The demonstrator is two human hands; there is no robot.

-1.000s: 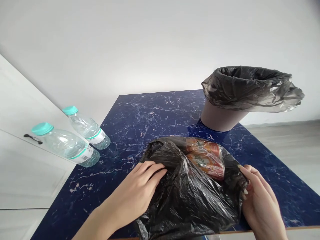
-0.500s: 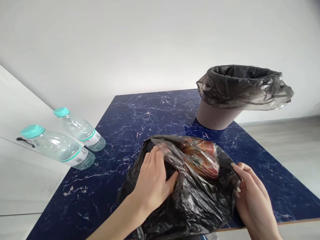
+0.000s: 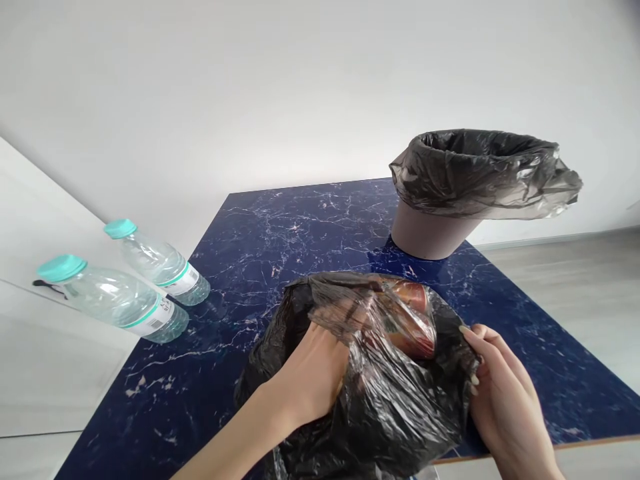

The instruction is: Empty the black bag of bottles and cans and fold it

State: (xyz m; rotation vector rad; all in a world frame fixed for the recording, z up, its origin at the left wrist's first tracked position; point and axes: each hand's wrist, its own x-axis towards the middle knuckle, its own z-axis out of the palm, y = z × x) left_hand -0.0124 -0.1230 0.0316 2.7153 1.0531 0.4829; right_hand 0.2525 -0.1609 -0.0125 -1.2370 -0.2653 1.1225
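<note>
A crumpled black plastic bag (image 3: 395, 407) lies near the table's front edge. Through its thin film show reddish-orange printed packages (image 3: 413, 333), whose kind I cannot make out. My left hand (image 3: 320, 360) reaches into the bag's mouth, its fingers under the film beside those packages; whether they grip anything is hidden. At the bag's right side, my right hand (image 3: 505, 390) pinches the bag's edge between thumb and fingers.
Two clear bottles, a nearer bottle (image 3: 117, 300) and a farther bottle (image 3: 160, 263), both with turquoise caps, stand at the table's left. A bin (image 3: 430, 233) lined with a black bag (image 3: 465, 180) stands at the back right of the blue marbled table (image 3: 295, 227).
My left hand has slid deeper into the bag, rightward, so its fingers now lie beneath the film. The right hand keeps its pinch on the bag's edge.
</note>
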